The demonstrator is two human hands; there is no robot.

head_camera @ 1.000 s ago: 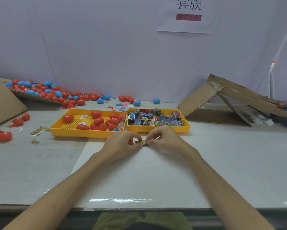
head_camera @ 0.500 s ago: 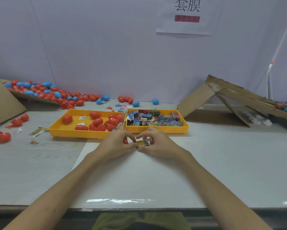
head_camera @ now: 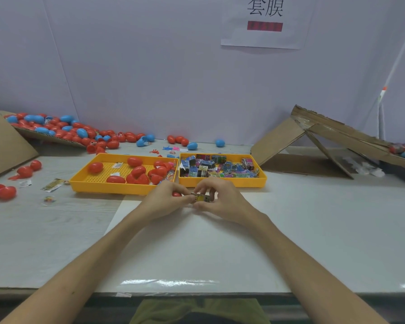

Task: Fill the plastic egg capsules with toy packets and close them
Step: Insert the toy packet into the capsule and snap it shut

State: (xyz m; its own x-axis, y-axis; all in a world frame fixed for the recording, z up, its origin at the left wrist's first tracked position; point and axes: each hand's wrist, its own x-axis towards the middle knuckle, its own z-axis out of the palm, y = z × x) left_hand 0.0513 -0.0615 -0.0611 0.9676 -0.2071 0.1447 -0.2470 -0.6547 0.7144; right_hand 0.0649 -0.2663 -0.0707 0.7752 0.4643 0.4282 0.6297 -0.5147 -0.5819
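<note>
Right hand [head_camera: 227, 202] is drawing in closer to the left hand [head_camera: 164, 202] than a second ago; the rest is hardly shifting. Both hands are working just above the table [head_camera: 313, 218], in front of the two yellow trays. Fingertips of both are pinching one toy packet [head_camera: 202, 197], one hand at each end, fingers curled tight.

A red capsule piece [head_camera: 177, 194] is peeking out behind the left fingers; cannot tell whether the hand is holding it or it is lying on the table.

More red capsules [head_camera: 138, 170] are sitting in the left tray [head_camera: 96, 184], and loose packets [head_camera: 217, 168] are filling the right tray [head_camera: 220, 182].

Packet is looking light, thin and soft, probably slick film, so likely needing folding small before going in. Best taking it by the edges with fingertips. Capsule shells are looking rigid and smooth, so gripping round the widest part should be keeping them from slipping when snapping shut.
</note>
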